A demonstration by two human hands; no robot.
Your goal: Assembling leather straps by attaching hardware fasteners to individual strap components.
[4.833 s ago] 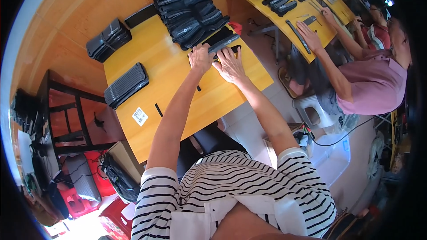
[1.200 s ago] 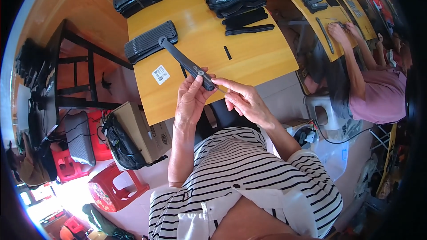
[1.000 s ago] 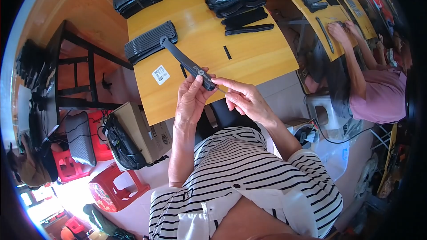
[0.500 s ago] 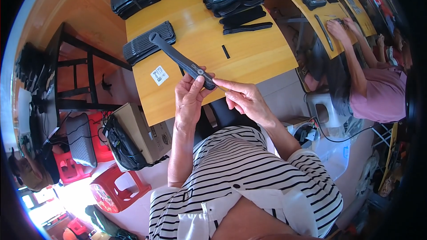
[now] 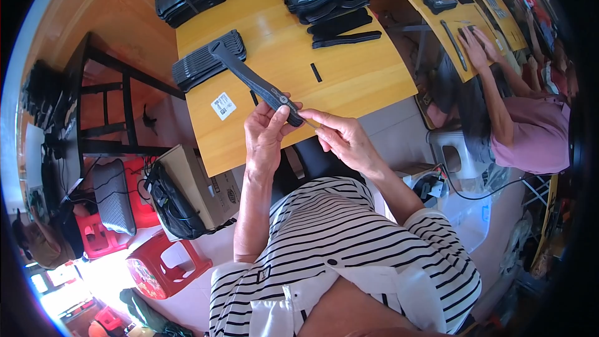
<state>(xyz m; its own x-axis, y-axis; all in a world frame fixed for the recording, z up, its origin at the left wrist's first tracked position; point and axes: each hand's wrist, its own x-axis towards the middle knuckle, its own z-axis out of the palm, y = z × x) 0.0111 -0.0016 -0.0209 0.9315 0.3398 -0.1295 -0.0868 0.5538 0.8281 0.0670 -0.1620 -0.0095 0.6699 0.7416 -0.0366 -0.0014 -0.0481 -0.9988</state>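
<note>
Dark strap [image 5: 246, 77] held aslant, worked end at frame center

Its long axis runs diagonally, from a looped tip in the upper left down to a blunt end near the middle of the frame. The left hand [image 5: 267, 134] grasps it close to that lower end, thumb pressed on top and fingers curled beneath, so most of its length reaches away from the person over the bench [image 5: 268, 31].

The right hand [image 5: 342, 137] comes in from the lower right, pinching a slender rod [image 5: 311, 125] that points up and left at the blunt end. Whether its tip is inside the strap or only against it, I cannot tell.

What seems to count is this short meeting place between the hands: the left hand is nearer, already on the strap; the right fingertips are just beside the end. The looped tip overlaps a pile of ribbed strips [image 5: 206, 65] in view; contact is unclear.
</note>
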